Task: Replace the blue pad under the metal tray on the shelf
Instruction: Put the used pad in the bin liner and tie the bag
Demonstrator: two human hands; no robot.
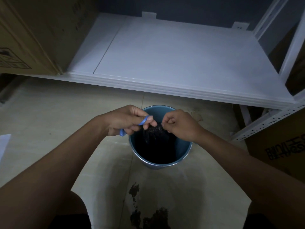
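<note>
While your left hand (127, 120) gripped the blue pad (143, 121) over the bucket (186, 151), your right hand (177, 123) pinched dark debris (155, 129). You did best keeping both above its rim.

Nothing here reads clearly. The brown cardboard box (280, 146) at the right carries bold black characters seen sideways; the tall brown cardboard carton (33, 35) at the left shows faint illegible print and handling symbols.

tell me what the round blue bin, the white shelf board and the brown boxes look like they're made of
Round blue bin: probably plastic, with a smooth, slightly glossy wall; its lower rim glints, so possibly metal there. White flat shelf board: smooth matte painted metal or laminate, hard to tell which. Brown boxes: corrugated cardboard, dull, with printed marks.
</note>
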